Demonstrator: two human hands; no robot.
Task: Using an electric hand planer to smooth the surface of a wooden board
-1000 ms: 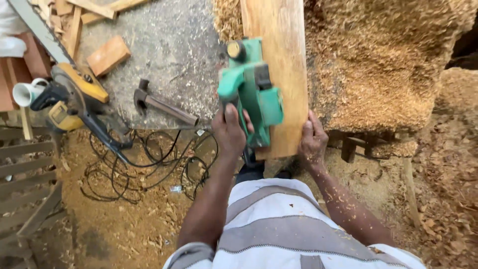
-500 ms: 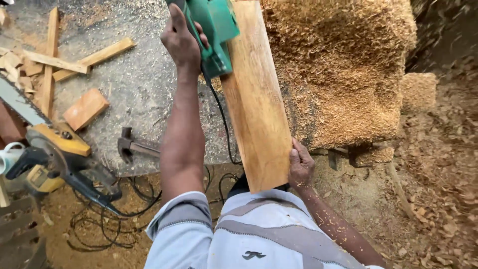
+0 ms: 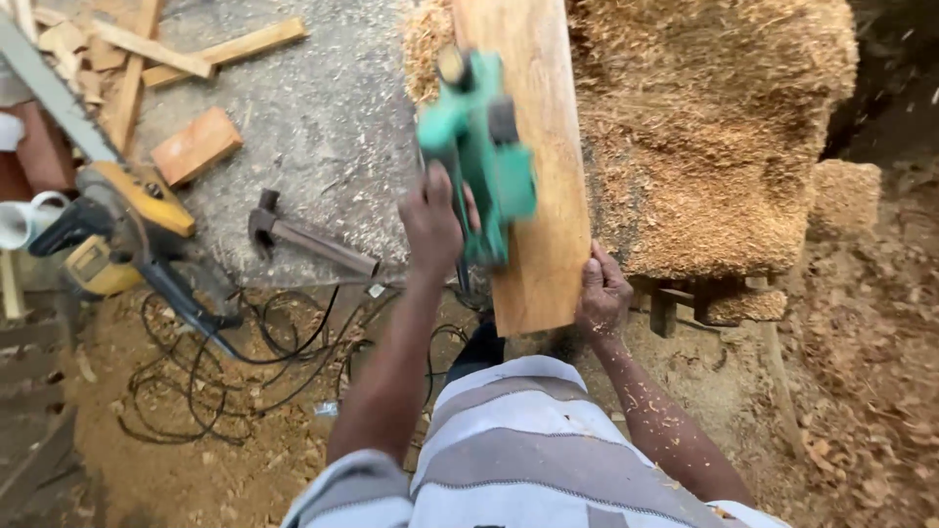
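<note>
On sawdust-strewn bench [image 3: 323, 127], plank [image 3: 533, 147], green planer [image 3: 484, 156]

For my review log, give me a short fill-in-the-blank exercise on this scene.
1. The left hand grips a ____ electric planer.
2. The planer rides on a wooden ____.
3. The right hand steadies the plank's near ____.
4. On the grey slab left of the plank lies a ____.

Missing: green; plank; end; hammer

Green electric planer [image 3: 481, 147] rests on a long wooden plank [image 3: 533, 186] (lying flat).
</note>
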